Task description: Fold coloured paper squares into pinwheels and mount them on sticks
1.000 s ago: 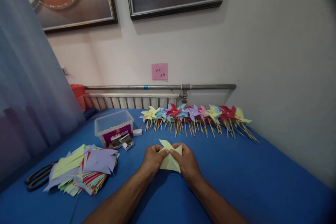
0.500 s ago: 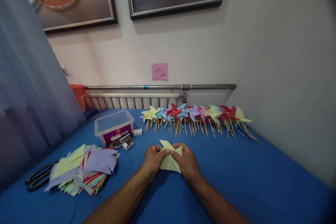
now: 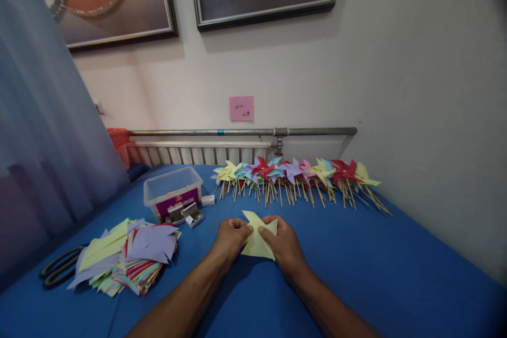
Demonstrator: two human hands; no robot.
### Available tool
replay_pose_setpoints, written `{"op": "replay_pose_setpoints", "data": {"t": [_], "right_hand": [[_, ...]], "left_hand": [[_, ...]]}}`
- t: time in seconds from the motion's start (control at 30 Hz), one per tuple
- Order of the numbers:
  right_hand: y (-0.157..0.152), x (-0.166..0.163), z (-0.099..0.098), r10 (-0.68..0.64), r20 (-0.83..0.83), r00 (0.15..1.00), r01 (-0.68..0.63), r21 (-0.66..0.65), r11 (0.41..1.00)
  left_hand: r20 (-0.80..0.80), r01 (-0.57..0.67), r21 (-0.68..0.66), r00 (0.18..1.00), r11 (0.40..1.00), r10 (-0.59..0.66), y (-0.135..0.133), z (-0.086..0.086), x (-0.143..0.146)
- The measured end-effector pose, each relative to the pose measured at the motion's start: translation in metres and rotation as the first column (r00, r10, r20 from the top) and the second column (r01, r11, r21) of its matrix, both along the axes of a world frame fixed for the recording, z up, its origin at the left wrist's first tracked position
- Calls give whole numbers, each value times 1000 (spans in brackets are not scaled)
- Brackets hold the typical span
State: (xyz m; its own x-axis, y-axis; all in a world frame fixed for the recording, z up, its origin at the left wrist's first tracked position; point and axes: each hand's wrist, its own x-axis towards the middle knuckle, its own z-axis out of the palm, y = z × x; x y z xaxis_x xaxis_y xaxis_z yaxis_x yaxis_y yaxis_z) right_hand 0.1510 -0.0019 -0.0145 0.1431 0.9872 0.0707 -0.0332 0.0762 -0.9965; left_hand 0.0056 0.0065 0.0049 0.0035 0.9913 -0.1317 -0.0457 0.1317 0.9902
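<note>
Between my two hands is a pale yellow paper pinwheel sheet [image 3: 258, 247], partly folded, with one pointed flap standing up at the top. My left hand [image 3: 232, 236] pinches its left side between thumb and fingers. On the right side, my right hand [image 3: 283, 243] grips the paper, its thumb lying on the front face. The fingertips behind the sheet are hidden. To the left lies a pile of cut paper sheets [image 3: 152, 244] in purple, yellow, red and green. Finished pinwheels [image 3: 292, 170] on wooden sticks lie in a row beyond my hands.
A clear plastic tub [image 3: 173, 186] with a purple label stands back left. Small open boxes [image 3: 193, 215] and a white box [image 3: 208, 200] sit beside it. Black-handled scissors [image 3: 59, 269] lie partly under the paper. A radiator [image 3: 198, 155] and pipe run along the wall.
My thumbs have moved slightly apart on the yellow paper, showing more of its middle. The paper has shifted a little to the right.
</note>
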Motion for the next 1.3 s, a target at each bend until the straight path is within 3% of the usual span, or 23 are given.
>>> {"op": "replay_pose_setpoints", "data": {"t": [0.27, 0.53, 0.87, 1.3], "right_hand": [[0, 1, 0, 5, 46, 999, -5, -1, 1000], [-5, 0, -1, -16, 205, 979, 3, 68, 998], [-1, -2, -1, 83, -8, 997, -83, 39, 996], [-2, -1, -2, 66, 47, 997, -69, 70, 995]], "left_hand": [[-18, 33, -19, 999, 999, -33, 1, -1, -1], [-49, 24, -8, 998, 1000, -24, 1, -2, 2], [45, -15, 60, 999, 998, 12, 1, -5, 4], [80, 26, 54, 996, 998, -31, 0, -6, 6]]}}
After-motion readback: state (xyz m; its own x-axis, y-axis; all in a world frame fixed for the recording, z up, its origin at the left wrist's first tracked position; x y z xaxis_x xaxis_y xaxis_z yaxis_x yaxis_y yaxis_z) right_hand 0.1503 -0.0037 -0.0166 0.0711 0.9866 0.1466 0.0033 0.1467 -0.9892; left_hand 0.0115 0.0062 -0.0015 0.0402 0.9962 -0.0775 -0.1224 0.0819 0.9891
